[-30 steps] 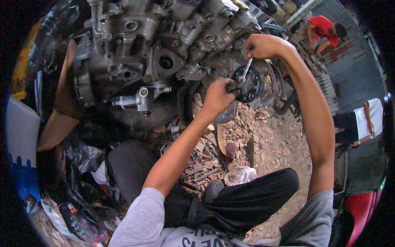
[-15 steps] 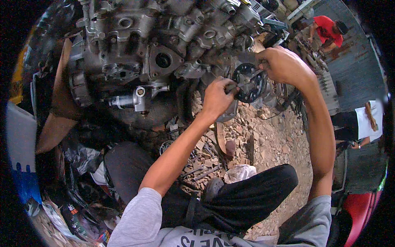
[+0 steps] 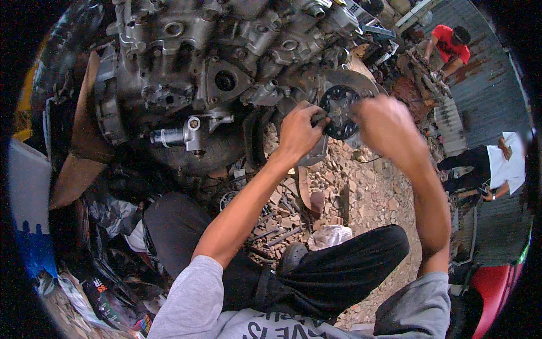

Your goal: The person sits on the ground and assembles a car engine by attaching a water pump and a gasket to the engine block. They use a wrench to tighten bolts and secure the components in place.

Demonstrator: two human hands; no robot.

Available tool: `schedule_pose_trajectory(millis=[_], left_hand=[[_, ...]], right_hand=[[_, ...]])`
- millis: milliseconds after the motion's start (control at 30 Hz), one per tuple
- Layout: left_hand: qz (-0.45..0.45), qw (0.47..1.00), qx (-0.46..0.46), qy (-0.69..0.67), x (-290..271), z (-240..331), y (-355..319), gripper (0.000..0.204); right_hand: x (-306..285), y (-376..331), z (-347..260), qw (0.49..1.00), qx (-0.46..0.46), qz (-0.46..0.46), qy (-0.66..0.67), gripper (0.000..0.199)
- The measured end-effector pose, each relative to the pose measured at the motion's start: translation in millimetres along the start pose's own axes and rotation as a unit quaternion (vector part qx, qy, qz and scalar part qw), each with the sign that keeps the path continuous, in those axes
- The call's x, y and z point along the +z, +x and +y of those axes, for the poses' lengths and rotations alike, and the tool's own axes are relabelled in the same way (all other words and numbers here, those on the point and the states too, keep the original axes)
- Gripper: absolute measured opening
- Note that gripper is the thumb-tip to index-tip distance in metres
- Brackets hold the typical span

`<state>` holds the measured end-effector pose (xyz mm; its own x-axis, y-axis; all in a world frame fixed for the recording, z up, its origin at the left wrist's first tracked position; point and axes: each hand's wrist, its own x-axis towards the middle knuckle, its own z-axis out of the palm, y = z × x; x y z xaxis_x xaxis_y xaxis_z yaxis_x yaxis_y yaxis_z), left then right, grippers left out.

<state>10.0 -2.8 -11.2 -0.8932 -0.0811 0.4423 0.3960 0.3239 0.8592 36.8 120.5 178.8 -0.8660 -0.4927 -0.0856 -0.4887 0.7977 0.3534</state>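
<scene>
A dark round wheel (image 3: 339,112) with holes around its face and a lighter hub sits at the right end of a large greasy engine (image 3: 186,62). At the wheel's left rim, the curled fingers of my left hand (image 3: 300,131) are closed. A small dark bit shows at their tips, and I cannot make out what it is. My right hand (image 3: 388,129) is smeared by motion just right of the wheel, partly covering its edge. Its fingers and anything in them are not clear. A silver cylindrical fitting (image 3: 192,134) sticks out below the engine, left of my hands.
Broken stone rubble (image 3: 372,198) covers the ground below, with a clear plastic bag (image 3: 328,237) and loose metal rods on it. My bent legs frame this patch. Two people stand at the right, one in a red shirt (image 3: 451,45), one in a white shirt (image 3: 507,161).
My right hand has dropped from the wheel's upper right to beside its right edge, blurred now. My left hand stays nearly in place. At the right, both people have shifted slightly.
</scene>
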Motion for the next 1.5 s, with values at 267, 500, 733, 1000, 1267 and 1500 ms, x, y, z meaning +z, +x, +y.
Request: schedule_pose_trajectory(millis=[267, 500, 733, 1000, 1267, 1500], left_hand=[[-0.019, 1.000, 0.003, -0.022, 10.6, 3.4, 0.7, 0.024], [-0.022, 0.997, -0.018, -0.065, 4.1, 12.7, 5.3, 0.030], [-0.033, 0.992, -0.072, -0.093, 5.9, 11.9, 7.0, 0.035], [-0.028, 0.991, -0.070, -0.107, 4.5, 26.2, 3.5, 0.036], [-0.090, 0.985, -0.082, -0.119, 6.4, 26.2, 2.2, 0.027], [-0.074, 0.975, -0.143, -0.155, -3.8, 31.7, 0.2, 0.039]], right_hand=[[94.6, -48.7, -58.9, 0.970, 0.111, 0.095, 0.193, 0.028], [58.8, -73.2, -36.5, 0.959, 0.125, 0.140, 0.214, 0.032], [12.6, -39.1, 17.8, 0.965, 0.064, 0.246, 0.061, 0.032], [-4.8, 20.0, 49.1, 0.995, -0.024, 0.100, 0.003, 0.020], [-13.3, 63.4, 43.0, 0.999, -0.038, -0.027, -0.021, 0.025], [1.4, -18.1, 3.8, 0.999, 0.018, 0.030, -0.002, 0.011]])
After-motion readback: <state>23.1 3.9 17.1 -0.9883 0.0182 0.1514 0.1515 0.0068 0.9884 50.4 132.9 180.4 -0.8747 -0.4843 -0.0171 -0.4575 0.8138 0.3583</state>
